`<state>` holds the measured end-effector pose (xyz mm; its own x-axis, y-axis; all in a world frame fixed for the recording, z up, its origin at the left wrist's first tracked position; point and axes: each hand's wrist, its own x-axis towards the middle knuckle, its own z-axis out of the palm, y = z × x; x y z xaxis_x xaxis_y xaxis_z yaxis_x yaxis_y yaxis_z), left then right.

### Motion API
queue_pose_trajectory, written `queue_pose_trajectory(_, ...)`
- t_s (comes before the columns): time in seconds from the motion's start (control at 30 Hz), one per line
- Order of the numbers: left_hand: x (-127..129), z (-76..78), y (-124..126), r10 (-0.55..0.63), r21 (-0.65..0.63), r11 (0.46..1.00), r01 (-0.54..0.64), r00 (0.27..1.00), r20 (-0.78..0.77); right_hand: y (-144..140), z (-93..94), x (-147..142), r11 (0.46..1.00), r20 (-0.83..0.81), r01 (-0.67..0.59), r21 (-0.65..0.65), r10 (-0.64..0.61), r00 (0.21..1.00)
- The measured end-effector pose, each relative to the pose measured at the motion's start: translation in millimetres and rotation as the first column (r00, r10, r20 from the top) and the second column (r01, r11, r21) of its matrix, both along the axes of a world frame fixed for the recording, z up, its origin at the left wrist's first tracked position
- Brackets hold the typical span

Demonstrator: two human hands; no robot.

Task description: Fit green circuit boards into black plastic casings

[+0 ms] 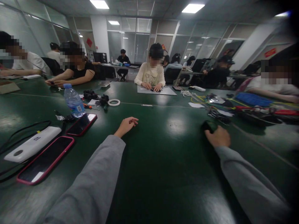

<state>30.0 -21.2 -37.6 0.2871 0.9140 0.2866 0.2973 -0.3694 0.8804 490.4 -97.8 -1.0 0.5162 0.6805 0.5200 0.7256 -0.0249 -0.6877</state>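
Observation:
My left hand (127, 126) rests on the green table (149, 174) with loosely bent fingers, and nothing shows in it. Farther right, my right hand (219, 137) is closed around a small dark rounded object (208, 126), held at the table surface. Blur and the hand's own cover keep its exact kind from showing. Left of my left hand lie a red-edged phone (81, 124), a larger phone in a pink-red case (48, 160) and a white power bank (34, 144). A clear water bottle (74, 101) with a blue cap stands upright behind the phones.
A roll of white tape (114, 102), a screwdriver (90, 106) and black gear (95, 97) lie beyond my left hand. Tangled cables (218, 115) and a blue pouch (253, 99) lie at the right. Across the table, a person (150, 74) works on a white board (168, 91).

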Motion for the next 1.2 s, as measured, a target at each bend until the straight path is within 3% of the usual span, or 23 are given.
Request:
queue_pose_trajectory(0.03, 0, 0.1, 0, 0.003, 0.001, 1.0, -0.003, 1.0, 0.01, 7, -3.8, -34, 0.992, 0.166, -0.036, -0.125, 0.057, 0.985)
queue_pose_trajectory(0.13, 1, 0.5, 1, 0.042, 0.042, 0.998, -0.043, 0.999, 0.03, 22, -18.0, -139, 0.961, 0.286, -0.213, -0.175, 0.257, 0.923)
queue_pose_trajectory(0.23, 2, 1.6, 1, 0.089, 0.089, 0.992, -0.093, 0.995, 0.044, 22, -26.9, -229, 0.885, 0.365, -0.413, -0.215, 0.465, 0.807)
queue_pose_trajectory(0.3, 3, 3.2, 1, 0.1, 0.1, 0.989, -0.104, 0.994, 0.052, 15, -27.2, -270, 0.804, 0.418, -0.546, -0.236, 0.591, 0.69)
queue_pose_trajectory(0.37, 2, 5.6, -1, 0.098, 0.111, 0.989, -0.102, 0.994, 0.044, 6, -24.8, -292, 0.738, 0.449, -0.627, -0.248, 0.661, 0.6)
queue_pose_trajectory(0.43, 1, 8.0, -2, 0.097, 0.119, 0.988, -0.099, 0.995, 0.028, 1, -22.9, -298, 0.717, 0.455, -0.655, -0.239, 0.678, 0.577)
queue_pose_trajectory(0.6, 2, 11.2, -4, 0.082, 0.071, 0.994, -0.085, 0.996, 0.042, 5, -26.1, -290, 0.745, 0.422, -0.641, -0.185, 0.649, 0.633)
queue_pose_trajectory(0.77, 3, 12.1, -5, 0.104, 0.052, 0.993, -0.108, 0.991, 0.083, 16, -32.6, -284, 0.85, 0.39, -0.526, -0.042, 0.498, 0.774)
queue_pose_trajectory(0.93, 2, 12.7, -7, 0.178, 0.007, 0.984, -0.179, 0.98, 0.089, 35, -46.0, -268, 0.92, 0.136, -0.391, 0.026, 0.385, 0.913)
queue_pose_trajectory(1.03, 0, 11.1, -6, 0.242, -0.007, 0.97, -0.243, 0.961, 0.136, 43, -52.3, -263, 0.9, -0.061, -0.437, 0.009, 0.436, 0.898)
queue_pose_trajectory(1.2, 1, 11.1, -6, 0.166, -0.089, 0.985, -0.15, 0.964, 0.209, 46, -52.0, -264, 0.879, -0.229, -0.47, 0.082, 0.475, 0.85)
